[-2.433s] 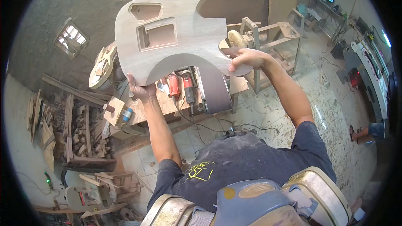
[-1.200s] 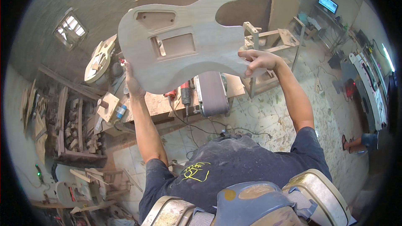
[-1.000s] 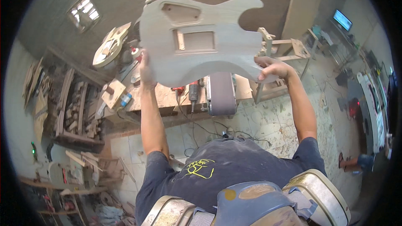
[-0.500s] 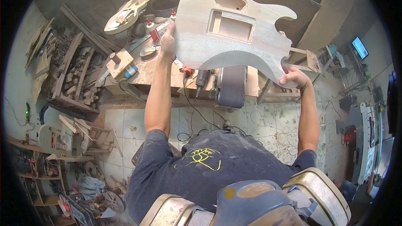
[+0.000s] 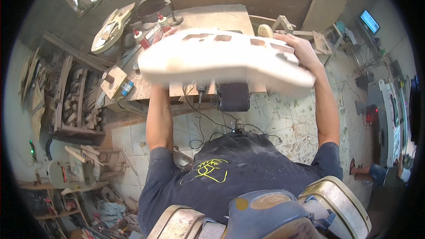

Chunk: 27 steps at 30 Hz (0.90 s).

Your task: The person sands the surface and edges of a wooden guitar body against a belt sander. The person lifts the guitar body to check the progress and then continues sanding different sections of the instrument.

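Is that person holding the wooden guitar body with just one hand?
No, the left hand shows behind the left part of the guitar body, while the right hand holds its right end.

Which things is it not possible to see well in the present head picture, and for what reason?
All in the head view:
Left hand: mostly hidden behind the guitar body, so its grip cannot be told.
Guitar body: blurred and washed out by glare, so its grain does not show.
Sanding belt: upper part hidden by the guitar body.
Screen: contents too small.
Mask: cut off by the lower edge.
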### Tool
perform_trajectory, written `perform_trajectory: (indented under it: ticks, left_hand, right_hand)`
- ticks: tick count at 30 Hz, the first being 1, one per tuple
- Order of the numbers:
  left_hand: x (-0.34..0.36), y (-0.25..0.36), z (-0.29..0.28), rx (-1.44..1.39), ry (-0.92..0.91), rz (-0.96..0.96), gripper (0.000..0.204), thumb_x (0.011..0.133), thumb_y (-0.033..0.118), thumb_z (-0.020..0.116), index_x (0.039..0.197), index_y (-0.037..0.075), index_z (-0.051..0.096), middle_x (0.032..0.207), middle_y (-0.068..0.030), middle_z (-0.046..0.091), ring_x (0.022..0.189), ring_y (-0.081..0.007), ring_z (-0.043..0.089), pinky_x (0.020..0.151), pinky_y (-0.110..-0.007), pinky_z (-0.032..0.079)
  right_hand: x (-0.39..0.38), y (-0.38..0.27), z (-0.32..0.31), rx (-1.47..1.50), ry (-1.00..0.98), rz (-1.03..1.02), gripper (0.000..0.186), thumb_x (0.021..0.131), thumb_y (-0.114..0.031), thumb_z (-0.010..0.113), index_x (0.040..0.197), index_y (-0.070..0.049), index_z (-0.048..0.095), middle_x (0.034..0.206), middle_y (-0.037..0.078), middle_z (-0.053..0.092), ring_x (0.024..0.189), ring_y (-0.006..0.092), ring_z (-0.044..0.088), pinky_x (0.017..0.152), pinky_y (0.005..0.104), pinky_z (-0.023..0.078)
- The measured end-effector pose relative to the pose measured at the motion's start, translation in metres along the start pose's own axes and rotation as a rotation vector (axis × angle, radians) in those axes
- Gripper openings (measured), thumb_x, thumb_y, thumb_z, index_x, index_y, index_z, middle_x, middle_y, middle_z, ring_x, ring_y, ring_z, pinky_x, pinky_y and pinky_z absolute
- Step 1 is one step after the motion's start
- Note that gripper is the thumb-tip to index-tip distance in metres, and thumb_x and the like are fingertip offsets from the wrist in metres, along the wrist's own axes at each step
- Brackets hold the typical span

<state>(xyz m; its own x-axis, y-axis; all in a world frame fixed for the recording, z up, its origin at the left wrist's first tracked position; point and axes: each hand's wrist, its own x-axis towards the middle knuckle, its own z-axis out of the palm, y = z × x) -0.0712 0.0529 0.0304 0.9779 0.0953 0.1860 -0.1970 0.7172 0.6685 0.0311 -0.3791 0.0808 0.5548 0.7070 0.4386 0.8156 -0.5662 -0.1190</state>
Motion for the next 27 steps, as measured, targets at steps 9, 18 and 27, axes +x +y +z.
perform_trajectory:
  ticks: [9, 18, 27]
  left_hand:
    - [-0.021, -0.056, -0.048, 0.089, 0.185, -0.220, 0.058, 0.092, 0.014, 0.057, 0.144, -0.001, 0.034, 0.132, -0.0191, 0.055, 0.111, -0.0260, 0.063, 0.092, -0.036, 0.055]
    - [-0.011, -0.090, -0.050, 0.137, 0.196, -0.192, 0.061, 0.090, 0.016, 0.058, 0.144, 0.000, 0.035, 0.131, -0.0178, 0.055, 0.114, -0.0263, 0.061, 0.094, -0.037, 0.054]
    - [-0.016, -0.089, -0.068, 0.129, 0.304, -0.235, 0.063, 0.091, 0.018, 0.059, 0.145, 0.001, 0.032, 0.132, -0.0179, 0.054, 0.115, -0.0265, 0.060, 0.094, -0.039, 0.054]
  right_hand:
    - [0.019, 0.054, 0.062, -0.296, -0.032, 0.031, 0.062, 0.064, 0.000, 0.071, 0.122, -0.017, 0.057, 0.105, 0.006, 0.063, 0.100, 0.0275, 0.063, 0.083, 0.0412, 0.048]
    - [0.028, 0.096, 0.131, -0.258, -0.053, 0.080, 0.062, 0.067, 0.000, 0.069, 0.125, -0.019, 0.057, 0.108, 0.008, 0.061, 0.107, 0.0288, 0.057, 0.090, 0.0424, 0.044]
    - [0.047, 0.142, 0.161, 0.552, -0.165, 0.399, 0.053, 0.079, -0.018, 0.059, 0.131, -0.011, 0.060, 0.122, 0.015, 0.064, 0.114, 0.0321, 0.057, 0.098, 0.0361, 0.043]
